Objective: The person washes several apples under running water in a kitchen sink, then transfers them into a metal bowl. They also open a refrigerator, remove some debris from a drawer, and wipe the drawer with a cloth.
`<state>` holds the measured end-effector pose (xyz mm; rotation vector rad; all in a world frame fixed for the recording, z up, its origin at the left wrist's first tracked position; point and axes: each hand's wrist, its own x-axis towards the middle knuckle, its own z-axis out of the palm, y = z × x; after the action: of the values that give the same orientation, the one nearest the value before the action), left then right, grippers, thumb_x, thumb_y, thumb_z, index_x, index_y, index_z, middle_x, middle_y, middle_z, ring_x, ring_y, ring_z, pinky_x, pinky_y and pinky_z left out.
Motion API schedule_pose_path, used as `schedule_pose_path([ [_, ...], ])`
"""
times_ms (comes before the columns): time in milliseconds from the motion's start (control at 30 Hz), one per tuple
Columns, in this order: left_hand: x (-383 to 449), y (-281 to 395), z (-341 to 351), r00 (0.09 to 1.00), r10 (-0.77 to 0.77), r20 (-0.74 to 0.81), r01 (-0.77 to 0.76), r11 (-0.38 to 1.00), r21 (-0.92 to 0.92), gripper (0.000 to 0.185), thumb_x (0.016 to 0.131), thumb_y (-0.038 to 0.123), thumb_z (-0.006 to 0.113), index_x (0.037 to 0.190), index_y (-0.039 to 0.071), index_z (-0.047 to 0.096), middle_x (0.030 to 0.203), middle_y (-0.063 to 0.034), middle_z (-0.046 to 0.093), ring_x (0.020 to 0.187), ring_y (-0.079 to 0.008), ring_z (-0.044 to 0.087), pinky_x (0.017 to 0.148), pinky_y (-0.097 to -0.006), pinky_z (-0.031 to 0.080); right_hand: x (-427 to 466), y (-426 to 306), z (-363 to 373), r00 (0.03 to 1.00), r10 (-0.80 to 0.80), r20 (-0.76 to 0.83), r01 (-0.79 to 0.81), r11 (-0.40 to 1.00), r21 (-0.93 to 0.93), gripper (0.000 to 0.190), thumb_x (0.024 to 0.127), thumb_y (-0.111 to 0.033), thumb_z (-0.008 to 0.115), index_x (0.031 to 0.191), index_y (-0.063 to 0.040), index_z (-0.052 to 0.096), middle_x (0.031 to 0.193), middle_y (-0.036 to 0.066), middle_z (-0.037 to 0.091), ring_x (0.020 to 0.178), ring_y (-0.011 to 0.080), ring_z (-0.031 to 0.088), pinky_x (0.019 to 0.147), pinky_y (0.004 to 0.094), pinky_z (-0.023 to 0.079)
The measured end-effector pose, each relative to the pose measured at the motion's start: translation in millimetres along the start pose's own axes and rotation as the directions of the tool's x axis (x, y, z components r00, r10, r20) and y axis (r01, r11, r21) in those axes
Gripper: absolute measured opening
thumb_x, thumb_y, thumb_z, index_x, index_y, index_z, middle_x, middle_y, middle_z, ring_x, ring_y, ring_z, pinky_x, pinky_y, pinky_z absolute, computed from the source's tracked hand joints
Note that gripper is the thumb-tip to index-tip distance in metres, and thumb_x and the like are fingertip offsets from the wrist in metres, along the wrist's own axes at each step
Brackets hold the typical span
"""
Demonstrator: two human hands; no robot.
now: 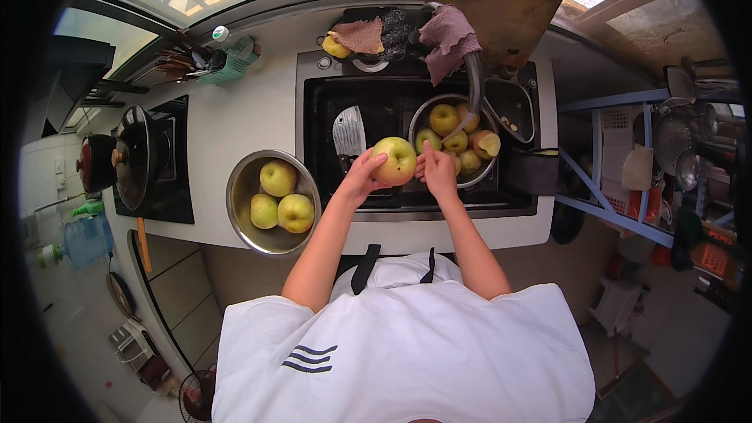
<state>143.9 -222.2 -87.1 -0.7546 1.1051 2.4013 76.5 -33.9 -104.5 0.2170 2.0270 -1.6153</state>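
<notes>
My left hand [359,176] grips a yellow-green apple [393,161] over the dark sink [358,91]; the apple has a small dark spot. Close to the apple's right side is my right hand [439,171], fingers curled and thumb pointing up. Whether it touches the apple or holds something small, I cannot tell. Beyond it, a round metal bowl [418,114] in the sink holds several apples [443,119], one with a pale cut or peeled face [487,144]. A thin pale streak, seemingly water, runs down from the faucet [474,79]. A cleaver [349,131] lies in the sink, left of the bowl.
On the counter at left, a steel bowl [235,205] contains three apples [278,177]. A purple cloth [449,41] drapes the faucet. A cutting board [493,6] leans behind. A strainer basket [531,111] sits at the sink's right. Farther left stands a lidded pan [134,155] on the cooktop.
</notes>
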Motion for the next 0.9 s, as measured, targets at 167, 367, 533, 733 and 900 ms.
schedule_pose_path([
  [167,-50.9,24.5,-40.5,0.974,0.196,-0.115,-0.223,0.926,-0.304,0.067,0.086,0.035,0.065,0.139,0.002,0.038,0.135,-0.0191,0.049,0.121,-0.0337,0.055,0.102,-0.052,0.048,17.3,74.1,101.3,0.943,-0.22,0.248,0.328,0.727,-0.603,0.045,0.081,-0.028,0.074,0.111,-0.004,0.051,0.101,0.019,0.066,0.094,0.0355,0.065,0.077,0.0443,0.054],
  [367,-77.0,47.1,-26.0,0.974,0.219,-0.058,-0.218,0.841,-0.496,0.07,0.077,0.024,0.068,0.137,0.001,0.038,0.138,-0.0203,0.045,0.13,-0.0371,0.045,0.113,-0.0562,0.034,32.7,122.8,171.7,0.878,-0.18,0.444,0.479,0.364,-0.799,0.039,0.088,-0.021,0.063,0.121,-0.007,0.048,0.105,0.018,0.062,0.098,0.0304,0.065,0.07,0.0431,0.057],
  [533,-79.5,45.3,-23.9,0.966,0.251,-0.07,-0.236,0.728,-0.644,0.073,0.077,0.027,0.068,0.138,0.002,0.037,0.139,-0.0209,0.043,0.131,-0.0397,0.042,0.115,-0.0563,0.031,30.5,114.6,171.6,0.825,-0.087,0.559,0.555,0.316,-0.769,0.042,0.09,-0.022,0.058,0.13,-0.01,0.049,0.101,0.015,0.062,0.093,0.0299,0.065,0.066,0.041,0.056],
  [733,-79.2,57.8,-8.6,0.965,0.22,-0.143,-0.262,0.765,-0.588,0.072,0.085,0.044,0.063,0.138,0.003,0.038,0.136,-0.0201,0.044,0.127,-0.0383,0.046,0.108,-0.051,0.041,21.6,113.0,207.8,0.922,-0.109,0.373,0.386,0.353,-0.852,0.064,0.073,-0.042,0.079,0.125,-0.015,0.053,0.114,0.012,0.054,0.106,0.0275,0.056,0.075,0.0425,0.05],
  [900,-85.8,47.2,-33.7,0.973,0.186,-0.137,-0.23,0.843,-0.486,0.066,0.086,0.052,0.059,0.133,0.007,0.046,0.128,-0.0148,0.052,0.117,-0.0303,0.055,0.092,-0.0392,0.05,28.8,137.3,215.4,0.91,-0.278,0.308,0.354,0.135,-0.925,0.026,0.086,-0.035,0.062,0.106,-0.017,0.062,0.111,0.007,0.053,0.107,0.0248,0.05,0.085,0.0402,0.041],
])
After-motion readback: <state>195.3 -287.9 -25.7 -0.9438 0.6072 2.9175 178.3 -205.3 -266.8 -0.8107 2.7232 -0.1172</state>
